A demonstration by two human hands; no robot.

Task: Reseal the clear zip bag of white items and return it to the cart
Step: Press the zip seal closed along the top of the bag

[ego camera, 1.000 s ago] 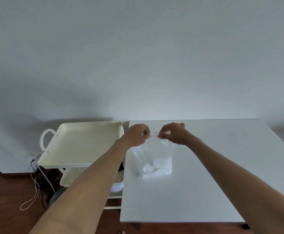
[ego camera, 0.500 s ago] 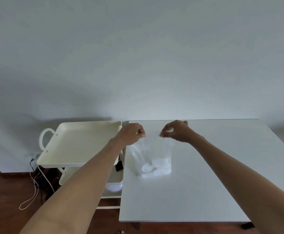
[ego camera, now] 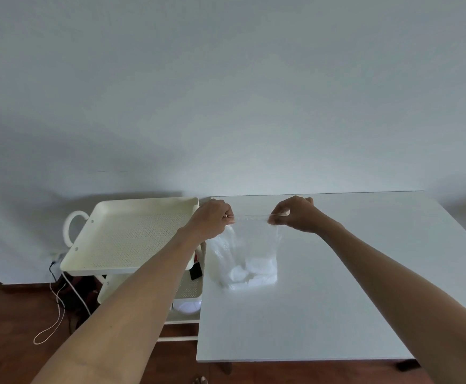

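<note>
A clear zip bag (ego camera: 247,254) with white items at its bottom stands upright on the white table (ego camera: 337,300), near the table's left edge. My left hand (ego camera: 212,218) pinches the left end of the bag's zip strip. My right hand (ego camera: 295,214) pinches the right end, and the strip is stretched taut between them. The cream cart (ego camera: 126,236) stands just left of the table, its perforated top tray bare.
The cart's lower shelf (ego camera: 187,289) holds a small black object and a white round item below. A white cord (ego camera: 57,309) loops on the wooden floor left of the cart. A plain wall rises behind the table and cart.
My hands have moved apart along the zip strip, left hand going left, right hand slightly right. The bag's top is now stretched wider.
</note>
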